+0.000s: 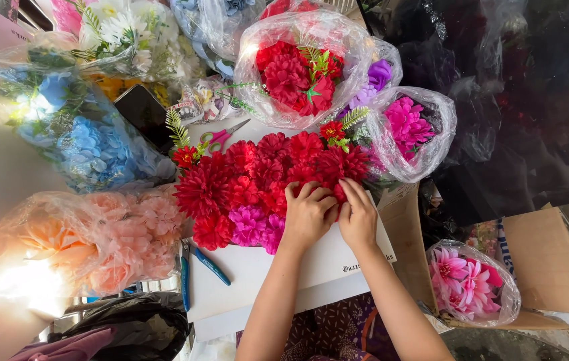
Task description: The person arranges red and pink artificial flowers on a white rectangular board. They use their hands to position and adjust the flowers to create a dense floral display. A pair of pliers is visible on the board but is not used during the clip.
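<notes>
White board (277, 281) under both hands, bearing red and magenta artificial flowers (257, 184) above them and blue-handled pliers (197, 264) to their left.

Both hands (332, 215) press red flowers (264, 177) — on a white box (264, 274).

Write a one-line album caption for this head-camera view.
Both hands, left hand and right hand, press red flowers onto a white box, bagged blooms all around.
</notes>
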